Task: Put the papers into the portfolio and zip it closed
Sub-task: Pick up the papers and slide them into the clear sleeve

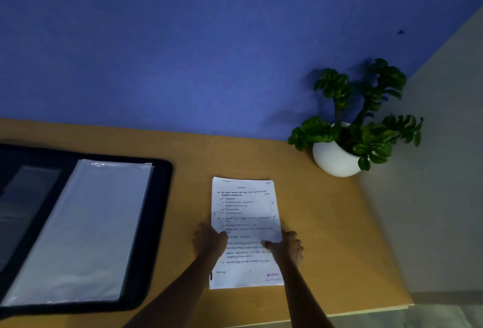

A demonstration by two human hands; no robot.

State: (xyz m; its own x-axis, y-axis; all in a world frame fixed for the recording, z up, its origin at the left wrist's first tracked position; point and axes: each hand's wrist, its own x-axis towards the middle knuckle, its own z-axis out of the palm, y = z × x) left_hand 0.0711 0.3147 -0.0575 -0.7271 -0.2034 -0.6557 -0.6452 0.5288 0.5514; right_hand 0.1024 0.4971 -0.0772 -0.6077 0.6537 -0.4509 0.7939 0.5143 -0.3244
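Papers (245, 223) lay stacked on desk (326, 236) right of open portfolio (146, 223). Left hand (209, 240) and right hand (290, 246) pinched stack's side edges, thumbs on top, fingers curled at edges, apparently to square and lift it. Potted plant (347, 129) stood behind, well apart.

Bare surface (193, 171) between open portfolio (156, 223) and papers (245, 205): a clear lane. Right of the papers also bare to the surface edge. Potted plant (347, 139) blocks the far right corner against the wall (183, 40), leaves overhanging.
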